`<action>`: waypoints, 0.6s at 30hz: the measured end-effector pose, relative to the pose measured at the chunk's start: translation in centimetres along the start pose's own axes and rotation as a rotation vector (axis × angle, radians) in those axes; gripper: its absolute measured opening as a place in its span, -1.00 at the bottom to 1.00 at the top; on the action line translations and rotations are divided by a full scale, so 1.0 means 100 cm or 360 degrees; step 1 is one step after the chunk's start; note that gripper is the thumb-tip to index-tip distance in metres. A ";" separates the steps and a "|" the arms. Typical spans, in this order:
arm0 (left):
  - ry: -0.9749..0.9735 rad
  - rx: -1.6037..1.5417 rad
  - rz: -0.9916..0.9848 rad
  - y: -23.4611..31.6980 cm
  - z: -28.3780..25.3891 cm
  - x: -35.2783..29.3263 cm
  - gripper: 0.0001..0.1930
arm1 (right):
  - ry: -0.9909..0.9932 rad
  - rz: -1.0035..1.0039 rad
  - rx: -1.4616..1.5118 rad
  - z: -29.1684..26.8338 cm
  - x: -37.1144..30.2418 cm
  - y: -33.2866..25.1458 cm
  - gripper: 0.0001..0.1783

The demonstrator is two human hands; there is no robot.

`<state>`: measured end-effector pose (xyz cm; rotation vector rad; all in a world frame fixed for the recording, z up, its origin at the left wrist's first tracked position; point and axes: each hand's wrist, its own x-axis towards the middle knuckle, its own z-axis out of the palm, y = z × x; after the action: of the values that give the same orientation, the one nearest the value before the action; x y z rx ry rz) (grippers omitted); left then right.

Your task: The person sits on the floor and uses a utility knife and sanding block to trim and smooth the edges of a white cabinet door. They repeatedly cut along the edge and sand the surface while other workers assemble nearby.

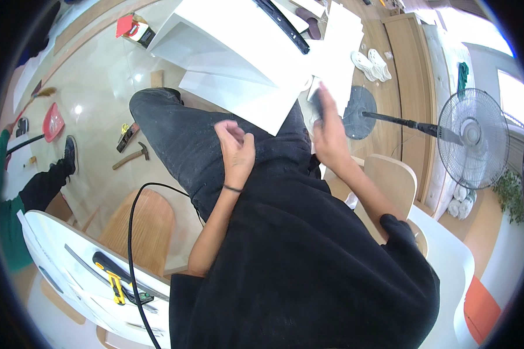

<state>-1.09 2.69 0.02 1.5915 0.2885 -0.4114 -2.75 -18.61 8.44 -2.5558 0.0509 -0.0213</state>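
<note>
My left hand (pixel 237 156) is lifted over my lap, a black band at its wrist. Its fingers are loosely curled, the thumb stands apart from them, and nothing shows in the palm. To the right, my right hand (pixel 333 138) is raised beside the white furniture, blurred by motion. A dark object (pixel 318 104) shows between its thumb and fingers, too smeared to identify. White boards joined into an open box-like cabinet piece (pixel 215 49) rest in front of me, one corner over my thighs. A black metal rail (pixel 282 26) lies along its top.
A hammer (pixel 131 157) and a red-lidded container (pixel 133 28) are on the floor at left. A person in green (pixel 9 198) stands by a red dustpan (pixel 53 122). Right are a standing fan (pixel 473 132) and white shoes (pixel 371 65). A white table (pixel 87 279) holds tools; a black cable (pixel 132 244) crosses it.
</note>
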 end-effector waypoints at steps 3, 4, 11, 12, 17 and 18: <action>-0.0472 -0.0765 -0.0846 0.012 -0.019 -0.005 -0.55 | 0.0183 0.0724 0.1205 0.008 0.012 0.008 -0.17; -0.0529 -0.0776 -0.0879 0.016 -0.020 -0.004 -0.49 | 0.0087 0.0716 0.1203 0.011 0.017 0.009 -0.24; -0.0679 -0.1234 -0.1039 0.031 0.004 0.004 -0.59 | -0.0131 -0.0538 -0.0181 0.007 0.005 0.001 -0.27; -0.0601 -0.1230 -0.1012 0.029 0.007 0.003 -0.63 | -0.0230 -0.0603 -0.0215 0.007 0.002 0.000 -0.26; -0.0480 -0.1191 -0.1012 0.020 0.010 0.002 -0.69 | -0.0465 -0.0694 -0.0370 0.016 0.013 0.000 -0.19; -0.0575 -0.1203 -0.0947 0.020 0.010 0.002 -0.68 | -0.0323 -0.0550 -0.0309 0.018 0.018 0.002 -0.20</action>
<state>-0.12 1.54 1.68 0.6507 0.5612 -0.9099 -0.91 -17.84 6.87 -2.7142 -0.4881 0.1152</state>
